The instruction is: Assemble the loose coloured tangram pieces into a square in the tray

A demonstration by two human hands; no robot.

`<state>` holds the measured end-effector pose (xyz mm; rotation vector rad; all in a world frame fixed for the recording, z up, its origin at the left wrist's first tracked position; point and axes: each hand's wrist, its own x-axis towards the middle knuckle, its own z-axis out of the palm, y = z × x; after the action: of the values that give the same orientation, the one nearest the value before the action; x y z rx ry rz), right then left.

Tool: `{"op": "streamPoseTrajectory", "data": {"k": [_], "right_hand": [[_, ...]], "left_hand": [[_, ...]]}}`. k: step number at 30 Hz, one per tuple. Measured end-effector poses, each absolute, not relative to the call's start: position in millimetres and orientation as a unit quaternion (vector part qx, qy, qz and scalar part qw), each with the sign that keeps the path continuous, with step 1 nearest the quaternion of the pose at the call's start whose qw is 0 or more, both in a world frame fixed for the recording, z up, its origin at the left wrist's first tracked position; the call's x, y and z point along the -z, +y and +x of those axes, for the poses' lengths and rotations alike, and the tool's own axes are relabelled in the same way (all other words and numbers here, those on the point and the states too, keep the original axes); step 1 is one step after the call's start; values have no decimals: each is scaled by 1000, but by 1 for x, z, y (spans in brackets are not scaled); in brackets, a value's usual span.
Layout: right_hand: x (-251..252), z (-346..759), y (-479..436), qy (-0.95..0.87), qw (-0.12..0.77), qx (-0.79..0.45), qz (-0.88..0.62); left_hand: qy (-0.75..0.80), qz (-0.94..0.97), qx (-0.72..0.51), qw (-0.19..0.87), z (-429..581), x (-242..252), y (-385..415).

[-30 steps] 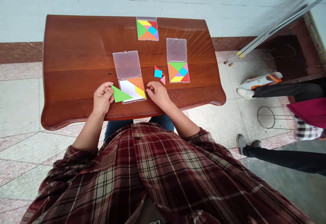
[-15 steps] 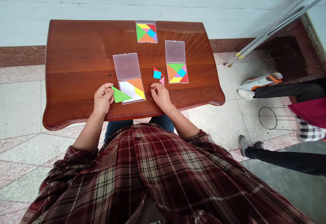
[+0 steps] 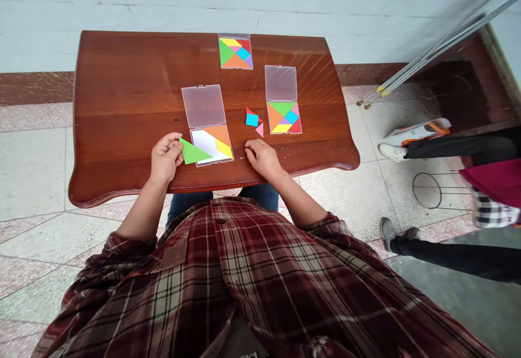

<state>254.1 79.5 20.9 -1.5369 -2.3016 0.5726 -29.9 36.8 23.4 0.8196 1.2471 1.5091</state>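
Observation:
My left hand (image 3: 166, 156) pinches a green tangram triangle (image 3: 192, 152) by its left corner. The triangle's tip reaches over the left part of an open clear case (image 3: 215, 162). Inside that case lie an orange triangle (image 3: 220, 132), a yellow parallelogram (image 3: 224, 149) and a white surface (image 3: 204, 142). My right hand (image 3: 262, 157) rests at the table's front, right of the case, with loosely bent fingers, thumb slightly apart and nothing visible in them. Beyond it lie a blue square (image 3: 252, 120), a pink triangle (image 3: 260, 129) and red pieces (image 3: 249, 110) partly under the square.
A filled tangram case (image 3: 284, 117) lies open at the right of the wooden table (image 3: 134, 87). Another filled case (image 3: 235, 53) lies at the back by the wall. Crutches (image 3: 407, 70) lean at the right, near another person's legs (image 3: 443, 249) and a wire stool frame (image 3: 427, 190).
My right hand has drawn slightly back and to the right, away from the loose pieces. My left hand keeps the green triangle almost still over the case.

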Motion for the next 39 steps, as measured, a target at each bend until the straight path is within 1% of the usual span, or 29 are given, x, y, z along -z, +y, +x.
{"op": "streamPoseTrajectory", "data": {"k": [6, 12, 19, 24, 32, 39], "right_hand": [[-20, 254, 80, -790, 186, -206, -547], [-15, 249, 73, -783, 215, -210, -545], [-11, 247, 72, -786, 201, -199, -550], [-11, 247, 71, -788, 199, -199, -548], [-6, 248, 71, -792, 215, -187, -540], [-7, 248, 71, -794, 210, -182, -541]], "left_hand": [[515, 346, -618, 483, -29, -23, 36], [564, 325, -599, 467, -24, -26, 40], [612, 321, -554, 464, -12, -37, 45], [646, 313, -539, 442, -14, -38, 51], [631, 349, -515, 464, -9, -39, 53], [664, 354, -468, 463, -7, -41, 50]]}}
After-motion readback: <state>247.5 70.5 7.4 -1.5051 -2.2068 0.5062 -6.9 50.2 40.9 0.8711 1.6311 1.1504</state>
